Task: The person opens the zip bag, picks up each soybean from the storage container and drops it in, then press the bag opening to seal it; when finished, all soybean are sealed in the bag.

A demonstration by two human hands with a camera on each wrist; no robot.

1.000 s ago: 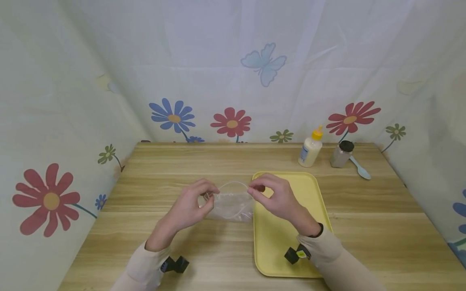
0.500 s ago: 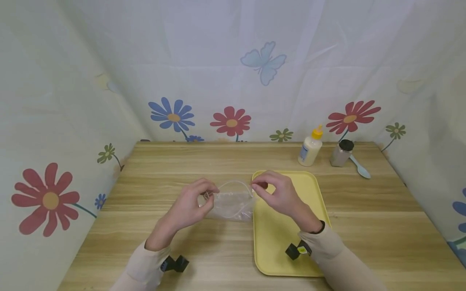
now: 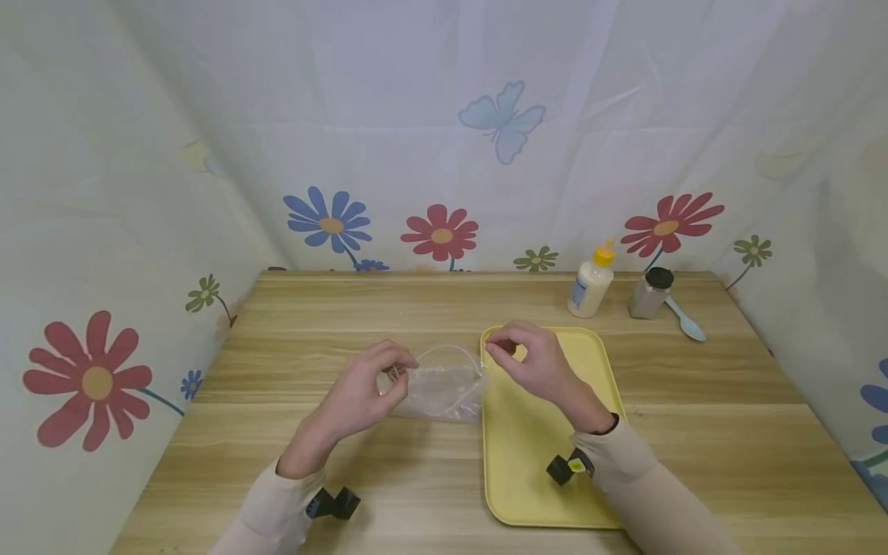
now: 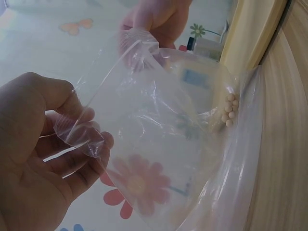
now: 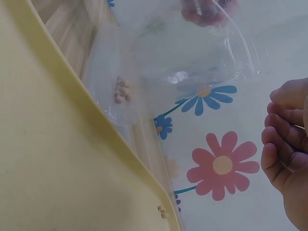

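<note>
Left hand (image 3: pixel 357 391): your thumb and fingers pinch the rim of the bag (image 3: pixel 440 389) above the table (image 3: pixel 409 501).
Right hand (image 3: pixel 537 368): you hold it over the tray (image 3: pixel 527 432), fingers loosely curled around nothing, just right of the bag.
Bag: between your hands, mouth spread, balls (image 4: pixel 229 107) at its bottom, beside the tray's left edge.
Overlap: your right forearm crosses above the tray, hiding part of it.
Back right: bottle (image 3: pixel 591 290) and jar (image 3: pixel 648 297) upright; spoon (image 3: pixel 688 327) flat beside the jar.
Change: one second ago your right fingertips pinched the bag's rim; now they stand apart, farther right.
</note>
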